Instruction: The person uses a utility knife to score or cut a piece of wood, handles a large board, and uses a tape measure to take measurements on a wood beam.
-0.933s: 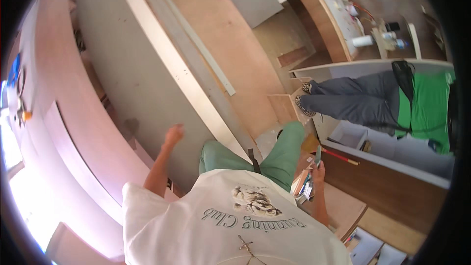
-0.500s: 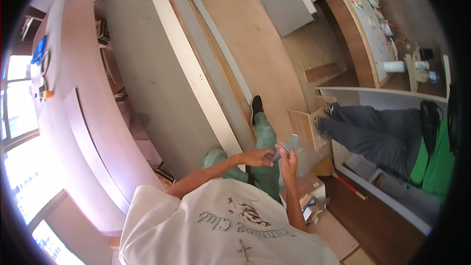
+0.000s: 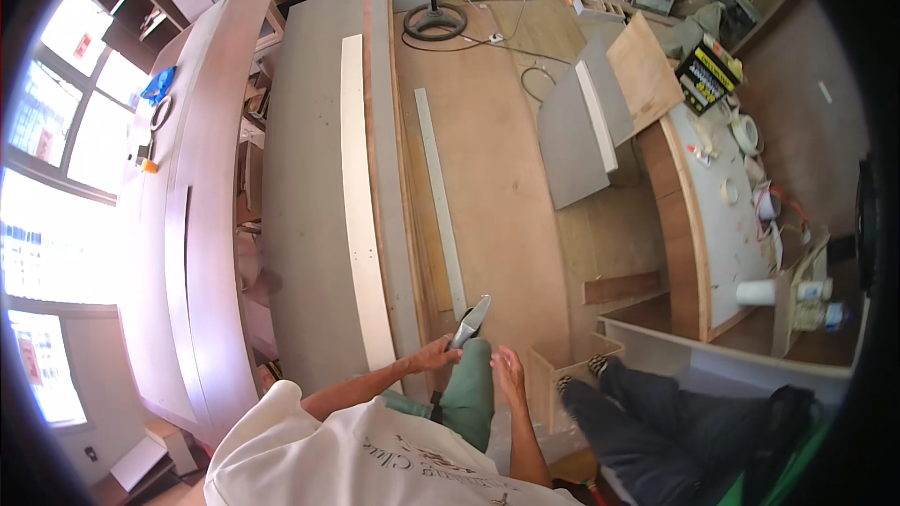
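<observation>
My left hand [image 3: 433, 354] is closed around the near end of a silver-grey pointed blade-like tool [image 3: 472, 319], just above my bent green-trousered knee [image 3: 473, 379]. The tool's tip points away and to the right; its exact kind is unclear. On the other side of the knee, my right hand [image 3: 507, 373] is raised with fingers apart and nothing visible in it. Left of my legs lies a big grey panel [image 3: 309, 197], with a long pale wood strip [image 3: 356, 178] on it. Beyond my knee a narrow pale strip [image 3: 438, 197] lies on a brown board.
To the right is another person's dark trousers [image 3: 647, 412], beside an open wooden box [image 3: 553, 365]. Grey boards [image 3: 581, 150] lean against a cluttered workbench [image 3: 717, 225]. A long pinkish bench [image 3: 211, 225] runs along the windows. Farther off stands a fan [image 3: 436, 22].
My right hand has let go of the silver-grey tool and moved apart; the left hand now holds it alone. The view has swung, bringing the fan and far wall in.
</observation>
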`<state>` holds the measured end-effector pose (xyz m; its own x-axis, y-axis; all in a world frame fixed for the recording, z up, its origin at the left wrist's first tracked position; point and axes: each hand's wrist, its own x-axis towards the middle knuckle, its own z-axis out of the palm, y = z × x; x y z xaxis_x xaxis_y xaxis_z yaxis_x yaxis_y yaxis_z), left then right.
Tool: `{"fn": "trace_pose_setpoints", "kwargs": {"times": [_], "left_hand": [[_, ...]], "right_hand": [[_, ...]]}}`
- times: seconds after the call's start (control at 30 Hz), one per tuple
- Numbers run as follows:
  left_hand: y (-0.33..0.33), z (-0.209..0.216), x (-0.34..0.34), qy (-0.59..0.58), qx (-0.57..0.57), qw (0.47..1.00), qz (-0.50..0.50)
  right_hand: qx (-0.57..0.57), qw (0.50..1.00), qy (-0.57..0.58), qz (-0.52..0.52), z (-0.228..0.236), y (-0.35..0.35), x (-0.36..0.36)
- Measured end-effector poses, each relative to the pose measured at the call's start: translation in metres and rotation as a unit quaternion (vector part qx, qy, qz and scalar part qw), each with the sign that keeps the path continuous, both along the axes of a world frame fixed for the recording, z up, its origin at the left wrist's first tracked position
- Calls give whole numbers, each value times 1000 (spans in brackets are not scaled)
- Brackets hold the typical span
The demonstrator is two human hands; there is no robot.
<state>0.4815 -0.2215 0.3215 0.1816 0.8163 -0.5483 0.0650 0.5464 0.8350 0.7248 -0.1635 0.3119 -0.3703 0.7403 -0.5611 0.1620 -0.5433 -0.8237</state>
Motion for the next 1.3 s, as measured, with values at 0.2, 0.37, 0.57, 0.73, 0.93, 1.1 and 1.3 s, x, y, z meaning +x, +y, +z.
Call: {"fn": "trace_pose_setpoints", "kwargs": {"times": [0.2,0.37,0.57,0.73,0.93,1.1,1.3], "left_hand": [[62,52,-13,67,-19,997,28],[64,79,-69,170,-76,973,135],[29,67,-141,302,-87,906,283],[-3,39,-143,220,-154,850,453],[-10,-3,-132,172,-225,818,500],[35,-35,-142,88,-248,780,568],[115,-110,-251,117,-194,815,533]], "right_hand": [[-81,987,-139,14,-6,35,129],[-144,984,-107,6,17,86,118],[-141,982,-102,69,52,157,45],[-98,964,-160,188,40,219,5],[-55,959,-156,231,39,304,-83],[-63,933,-184,303,30,366,-153],[-129,900,-258,328,-12,430,-239]]}}
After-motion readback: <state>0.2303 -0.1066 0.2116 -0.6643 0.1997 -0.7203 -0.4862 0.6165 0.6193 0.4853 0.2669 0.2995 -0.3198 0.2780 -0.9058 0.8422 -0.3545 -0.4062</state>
